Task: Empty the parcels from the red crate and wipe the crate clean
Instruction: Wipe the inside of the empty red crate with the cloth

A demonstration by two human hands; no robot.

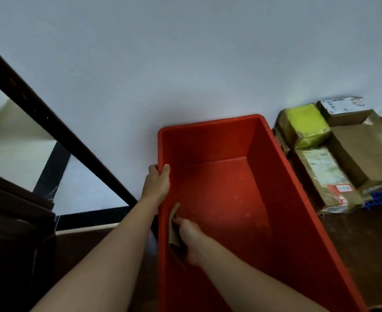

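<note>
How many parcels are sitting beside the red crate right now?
4 clearly, all right of the red crate: a yellow-wrapped parcel, a labelled box behind it, a large brown box far right, a taped parcel nearest. Others may hide beneath.

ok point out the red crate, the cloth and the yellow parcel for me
red crate point(208, 143), head view, on the far inner wall
cloth point(173, 237), head view, on the middle of the brownish strip
yellow parcel point(304, 122), head view, on its yellow top face
</note>
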